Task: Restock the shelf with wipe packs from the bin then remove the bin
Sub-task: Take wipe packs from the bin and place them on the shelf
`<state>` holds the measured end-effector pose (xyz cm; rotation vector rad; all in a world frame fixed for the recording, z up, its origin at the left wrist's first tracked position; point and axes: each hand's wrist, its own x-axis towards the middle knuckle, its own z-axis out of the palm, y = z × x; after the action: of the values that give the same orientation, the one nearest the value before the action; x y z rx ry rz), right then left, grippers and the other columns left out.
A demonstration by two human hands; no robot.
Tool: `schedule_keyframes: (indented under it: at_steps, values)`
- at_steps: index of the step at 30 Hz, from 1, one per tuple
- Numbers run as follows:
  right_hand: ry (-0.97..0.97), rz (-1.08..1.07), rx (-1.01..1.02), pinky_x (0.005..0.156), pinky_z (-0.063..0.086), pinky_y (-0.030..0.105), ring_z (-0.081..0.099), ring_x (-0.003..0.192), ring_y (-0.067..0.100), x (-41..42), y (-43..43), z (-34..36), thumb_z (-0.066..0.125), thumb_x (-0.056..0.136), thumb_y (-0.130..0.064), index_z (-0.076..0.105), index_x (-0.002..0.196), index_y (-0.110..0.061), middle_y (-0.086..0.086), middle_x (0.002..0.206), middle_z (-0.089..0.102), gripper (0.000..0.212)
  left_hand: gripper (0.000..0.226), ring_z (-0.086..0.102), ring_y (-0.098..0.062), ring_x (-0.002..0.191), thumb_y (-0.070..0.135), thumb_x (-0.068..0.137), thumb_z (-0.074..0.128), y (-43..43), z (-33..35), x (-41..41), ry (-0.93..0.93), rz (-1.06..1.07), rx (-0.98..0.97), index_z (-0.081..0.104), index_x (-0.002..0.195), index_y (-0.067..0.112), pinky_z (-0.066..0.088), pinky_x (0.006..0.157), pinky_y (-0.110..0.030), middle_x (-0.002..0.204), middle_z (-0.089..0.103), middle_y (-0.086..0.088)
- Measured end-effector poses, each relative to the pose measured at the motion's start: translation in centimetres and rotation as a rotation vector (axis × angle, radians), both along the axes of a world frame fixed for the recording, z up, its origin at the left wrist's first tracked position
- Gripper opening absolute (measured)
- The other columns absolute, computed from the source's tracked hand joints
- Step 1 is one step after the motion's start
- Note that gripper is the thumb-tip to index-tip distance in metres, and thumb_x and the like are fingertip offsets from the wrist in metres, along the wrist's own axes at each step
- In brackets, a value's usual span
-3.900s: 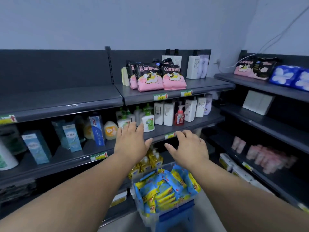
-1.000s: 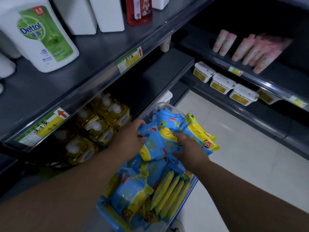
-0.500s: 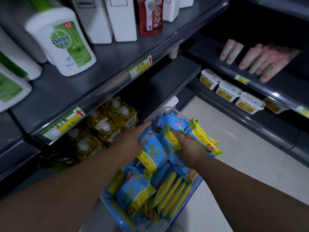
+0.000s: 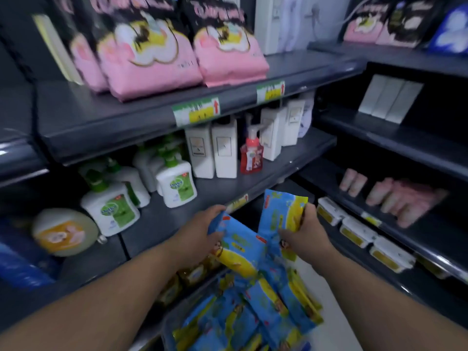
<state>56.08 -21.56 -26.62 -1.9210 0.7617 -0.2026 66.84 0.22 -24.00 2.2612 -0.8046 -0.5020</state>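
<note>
**Head view.** Retail aisle with dark grey metal shelving in tiers; the picture is blurred by motion. The top tier at twelve o'clock carries pink bags (image 4: 149, 54). The middle shelf (image 4: 162, 219) carries green-label soap bottles (image 4: 177, 183) at nine to ten o'clock, and white bottles (image 4: 224, 153) with a red pump bottle (image 4: 251, 158) toward one o'clock. A second rack at three o'clock holds white tubs (image 4: 357, 231).

**Progress.** Judged early. No blue-and-yellow wipe pack is seen on any shelf. The bin (image 4: 166, 330), a clear container at six o'clock, is heaped with loose packs (image 4: 255, 315). Nearly all the restocking is left to do, and the bin removal after it.

**Hands.** Both forearms reach forward from the lower corners, with the hands apart at centre frame above the bin.
- The left hand (image 4: 202, 231) grips the left pack (image 4: 238, 247) by its upper end. The pack slants down toward five o'clock.
- The right hand (image 4: 306, 234) clamps the right pack (image 4: 281, 211), held nearly upright with its top toward twelve o'clock.

The two packs sit just beside each other; whether they touch cannot be told. Both are near the front edge of the middle shelf. Its bare stretch lies at ten o'clock of the hands and is the likely placing spot, though this is not confirmed.
</note>
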Motion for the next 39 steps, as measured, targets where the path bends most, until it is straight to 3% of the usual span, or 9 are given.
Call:
schedule_keyframes:
  at_steps: [3,5,10,14,19,24,29,34,39]
  values:
    - [-0.189,0.061,0.033,0.091,0.051,0.049,0.061,0.106,0.020,0.7,0.3,4.6,0.076,0.076,-0.006,0.008,0.148,-0.042,-0.006,0.120,0.057,0.105,0.044,0.055,-0.018,0.109,0.018,0.096,0.053,1.7,4.4,-0.7,-0.036,0.102,-0.056,0.036,0.132,0.038,0.049,0.079,-0.027,0.134,0.045,0.003]
    - [-0.257,0.094,0.034,0.088,0.051,0.042,0.060,0.105,0.021,1.3,0.7,7.5,0.077,0.076,-0.004,0.003,0.150,-0.042,-0.004,0.121,0.054,0.112,0.041,0.062,-0.018,0.093,0.016,0.095,0.055,3.0,7.2,-1.0,-0.075,0.153,-0.141,0.037,0.120,0.043,0.055,0.073,-0.030,0.121,0.052,0.003]
    - [-0.433,0.121,-0.007,0.085,0.054,0.044,0.065,0.093,0.019,3.1,3.2,13.2,0.077,0.072,0.001,0.034,0.133,-0.033,-0.001,0.108,0.064,0.082,0.042,0.064,0.001,0.076,0.009,0.092,0.059,6.7,12.8,-1.9,-0.173,0.272,-0.331,0.037,0.109,0.040,0.055,0.064,-0.020,0.106,0.058,0.007]
    - [-0.531,0.157,0.111,0.087,0.055,0.044,0.067,0.097,0.019,4.2,6.0,16.9,0.077,0.074,0.001,0.030,0.137,-0.042,-0.002,0.107,0.066,0.090,0.041,0.065,-0.009,0.076,0.006,0.092,0.058,9.8,16.4,-2.9,-0.217,0.351,-0.477,0.039,0.112,0.035,0.052,0.058,-0.020,0.101,0.055,0.002]
    - [-0.649,0.204,0.294,0.059,0.055,0.031,0.067,0.088,0.022,5.1,11.4,21.1,0.072,0.078,0.007,0.041,0.119,-0.031,0.009,0.103,0.068,0.064,0.042,0.062,-0.007,0.070,0.008,0.092,0.060,15.3,19.8,-3.4,-0.336,0.431,-0.552,0.038,0.110,0.039,0.050,0.058,-0.022,0.095,0.057,0.005]
    - [-0.710,0.193,0.310,0.073,0.057,0.045,0.068,0.087,0.024,6.6,19.1,24.4,0.070,0.083,0.001,0.045,0.113,-0.025,0.010,0.101,0.069,0.047,0.043,0.060,0.003,0.064,0.005,0.090,0.061,23.1,23.2,-3.7,-0.384,0.476,-0.599,0.038,0.113,0.034,0.043,0.057,-0.009,0.093,0.058,0.009]
    - [-0.734,0.192,0.251,0.089,0.053,0.046,0.068,0.089,0.021,8.8,27.5,26.1,0.072,0.084,-0.010,0.046,0.115,-0.023,0.001,0.095,0.071,0.043,0.042,0.064,0.000,0.068,0.009,0.090,0.062,32.6,24.8,-3.1,-0.427,0.563,-0.604,0.038,0.114,0.034,0.048,0.057,-0.014,0.097,0.060,0.009]
    - [-0.724,0.124,0.270,0.060,0.053,0.034,0.062,0.068,0.017,10.9,35.0,26.8,0.069,0.086,-0.015,0.046,0.113,-0.020,0.006,0.095,0.067,0.035,0.041,0.066,-0.006,0.074,0.011,0.090,0.063,40.7,25.7,-2.4,-0.461,0.652,-0.560,0.038,0.111,0.035,0.049,0.057,-0.017,0.097,0.059,0.011]
    - [-0.703,0.123,0.279,0.063,0.057,0.037,0.060,0.062,0.019,12.5,39.4,27.3,0.064,0.088,-0.009,0.046,0.115,-0.024,0.003,0.093,0.065,0.036,0.039,0.065,-0.012,0.079,0.013,0.088,0.065,45.8,26.2,-0.8,-0.489,0.756,-0.511,0.037,0.108,0.031,0.053,0.064,-0.032,0.096,0.061,0.004]
